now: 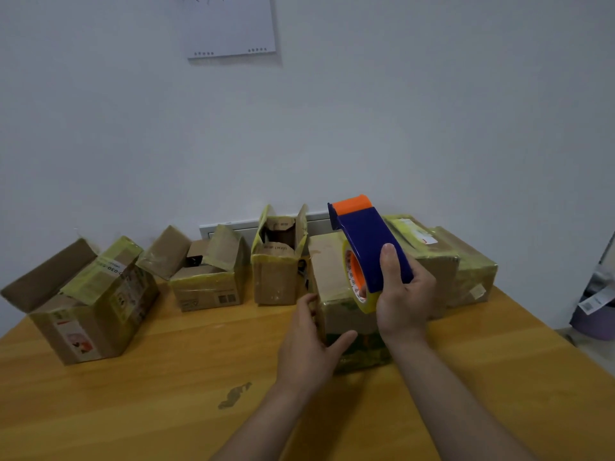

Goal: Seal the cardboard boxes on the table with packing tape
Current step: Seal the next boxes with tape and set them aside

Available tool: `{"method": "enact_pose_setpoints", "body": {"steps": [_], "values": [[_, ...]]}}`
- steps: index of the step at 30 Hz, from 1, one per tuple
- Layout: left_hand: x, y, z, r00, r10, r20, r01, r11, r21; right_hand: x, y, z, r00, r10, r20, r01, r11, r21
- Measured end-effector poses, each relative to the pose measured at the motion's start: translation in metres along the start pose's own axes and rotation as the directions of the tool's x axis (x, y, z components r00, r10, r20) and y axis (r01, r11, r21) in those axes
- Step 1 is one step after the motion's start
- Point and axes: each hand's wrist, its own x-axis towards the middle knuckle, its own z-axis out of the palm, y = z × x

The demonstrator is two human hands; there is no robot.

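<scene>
Partly hidden behind the right hand (pixel 404 294) and the dispenser (pixel 366 247), the near box (pixel 332 271) shows only its left top, a strip of its front and a dark, greenish lower face. Whether its flaps are taped cannot be told. The right hand grips the blue dispenser by its handle, thumb laid up the back, with the orange end tipped up and away. The yellowish roll (pixel 357 287) sits low in it, just over the box's front top edge; whether tape touches the cardboard is unclear. The left hand (pixel 309 344) is spread, with straight fingers against the box's left side and the thumb across its lower front corner.

This box stands mid-desk (pixel 166 394). Left of it, in a row along the wall, are three boxes with flaps up: a tall one (pixel 278 261), a low one (pixel 206 277) and a large one (pixel 86 304) turned at an angle. Right of it a closed, taped box (pixel 472 271) is partly blocked by the hand. A dark stain (pixel 234 395) marks the wood near the left forearm. A sheet (pixel 229 28) on the wall is cut off at the top, and a purple bin (pixel 592 314) at the right edge.
</scene>
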Motion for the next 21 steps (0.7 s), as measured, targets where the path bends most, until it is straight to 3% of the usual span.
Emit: {"method": "enact_pose_setpoints", "body": {"steps": [6, 10, 13, 16, 21], "values": [[0.038, -0.004, -0.04, 0.988, 0.107, 0.113, -0.106, 0.994, -0.016, 0.012, 0.023, 0.02, 0.997, -0.081, -0.015, 0.081, 0.997, -0.005], [0.076, -0.003, -0.061, 0.968, 0.249, 0.031, -0.246, 0.965, -0.092, 0.022, 0.035, 0.032, 0.989, -0.15, -0.006, 0.15, 0.988, -0.032], [0.11, -0.004, -0.061, 0.975, 0.213, -0.064, -0.206, 0.974, 0.093, 0.031, 0.04, 0.038, 0.983, -0.185, -0.01, 0.185, 0.982, -0.024], [0.137, -0.005, -0.054, 0.992, 0.121, -0.044, -0.101, 0.941, 0.322, 0.037, 0.046, 0.043, 0.982, -0.189, -0.027, 0.189, 0.982, -0.014], [0.163, -0.014, -0.043, 0.995, -0.067, 0.077, -0.004, 0.726, 0.687, 0.044, 0.054, 0.048, 0.977, -0.214, -0.021, 0.214, 0.977, -0.004]]}}
